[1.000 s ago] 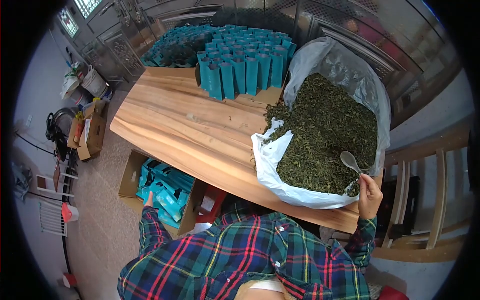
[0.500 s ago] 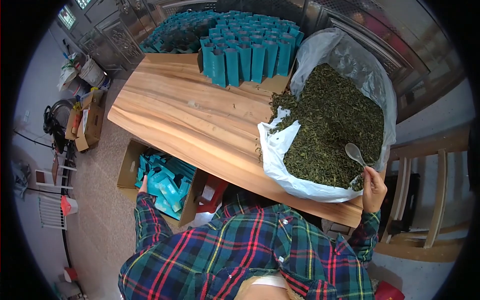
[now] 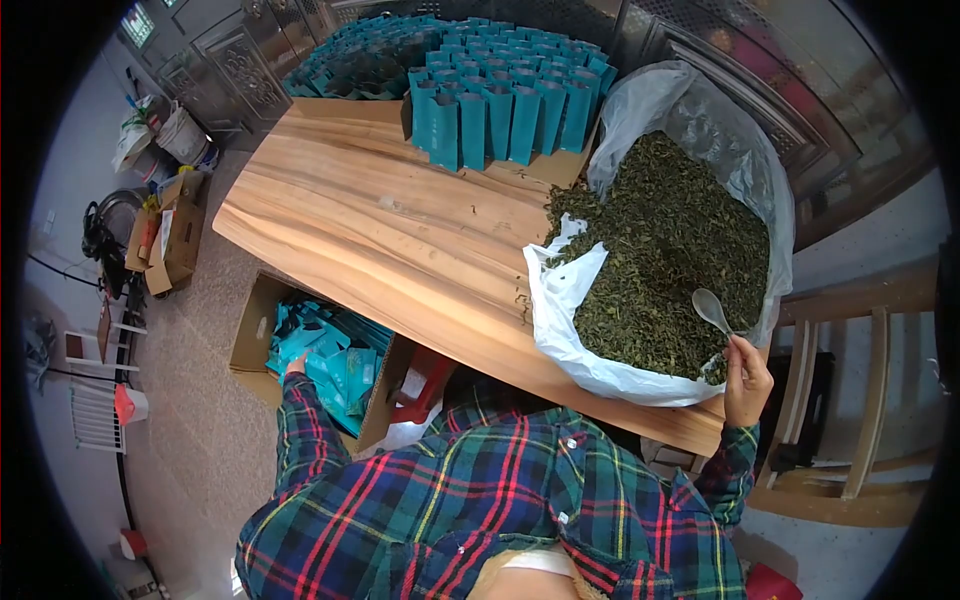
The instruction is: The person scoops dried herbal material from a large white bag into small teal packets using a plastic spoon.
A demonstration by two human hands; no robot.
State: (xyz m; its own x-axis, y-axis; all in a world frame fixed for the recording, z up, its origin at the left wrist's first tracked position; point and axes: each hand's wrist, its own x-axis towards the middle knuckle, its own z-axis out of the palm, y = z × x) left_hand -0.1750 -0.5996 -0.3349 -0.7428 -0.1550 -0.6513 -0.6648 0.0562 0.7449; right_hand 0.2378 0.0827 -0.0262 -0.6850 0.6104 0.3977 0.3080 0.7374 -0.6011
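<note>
My right hand (image 3: 747, 382) is closed on the handle of a pale, translucent spoon (image 3: 711, 307). The spoon's bowl lies over a heap of dried tea leaves (image 3: 665, 235), which fills a large white plastic bag (image 3: 560, 300) on the table. Down at the left, my left hand (image 3: 296, 365) reaches into a cardboard box (image 3: 252, 325) full of loose, flat teal pouches (image 3: 345, 375). Its fingers are mostly lost among the pouches, so I cannot make out whether it grips one.
Rows of upright, open-topped teal pouches (image 3: 497, 122) stand at the back of the wooden table (image 3: 370, 220). A wooden frame (image 3: 868, 400) is at the right. By the left wall are a box of odds and ends (image 3: 178, 240) and a white rack (image 3: 92, 415).
My left hand has moved slightly right and deeper among the loose pouches, which have shifted. My right hand and the spoon have stayed nearly still. The view has tilted a little.
</note>
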